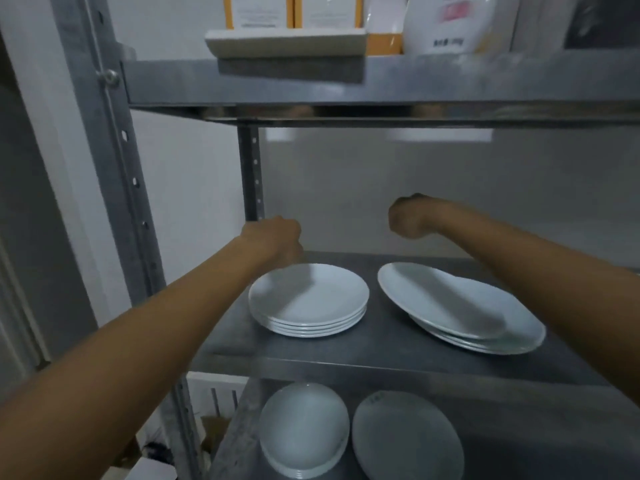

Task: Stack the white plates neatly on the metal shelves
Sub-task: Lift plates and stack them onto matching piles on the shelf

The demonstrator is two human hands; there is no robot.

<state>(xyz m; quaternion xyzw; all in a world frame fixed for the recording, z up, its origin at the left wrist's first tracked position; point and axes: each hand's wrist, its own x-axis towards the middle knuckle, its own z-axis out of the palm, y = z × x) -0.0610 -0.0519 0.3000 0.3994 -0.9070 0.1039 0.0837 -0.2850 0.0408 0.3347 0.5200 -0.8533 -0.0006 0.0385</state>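
On the middle metal shelf (381, 358) stands a neat stack of small white plates (308, 299) at the left. To its right lies a stack of larger white plates (460, 310), its top plate shifted toward the back left. My left hand (277, 237) hovers just behind the small stack, fingers curled down, nothing visible in it. My right hand (410, 216) is raised above the back of the shelf, curled into a fist, apart from the plates. On the lower shelf (519, 427) sit a further stack of small plates (304, 431) and a larger plate (405, 438).
The top shelf (381, 84) overhangs my hands and carries cartons (294, 15), a white tray (287, 43) and a white bag (450, 22). Perforated steel uprights (114, 150) rise at the left. A white wall backs the shelves.
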